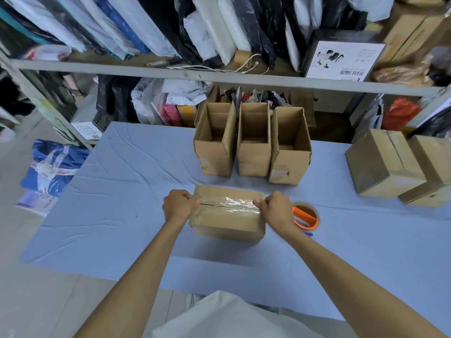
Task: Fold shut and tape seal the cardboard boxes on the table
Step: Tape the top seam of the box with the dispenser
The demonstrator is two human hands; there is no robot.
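Observation:
A closed cardboard box [227, 219] lies on the blue table [117, 215] in front of me. A strip of clear tape [240, 203] runs along its top seam. My left hand [179, 204] is curled at the box's left end, its fingers on the tape's end. At the box's right end my right hand [274, 209] is curled the same way, pressing the tape down over the edge. A roll of tape in an orange dispenser [306, 215] lies just right of my right hand.
Three open cardboard boxes [252, 142] stand in a row behind the taped one. Two closed boxes [385, 162] sit at the table's right edge. A shelf [219, 79] packed with bags and cartons rises behind the table.

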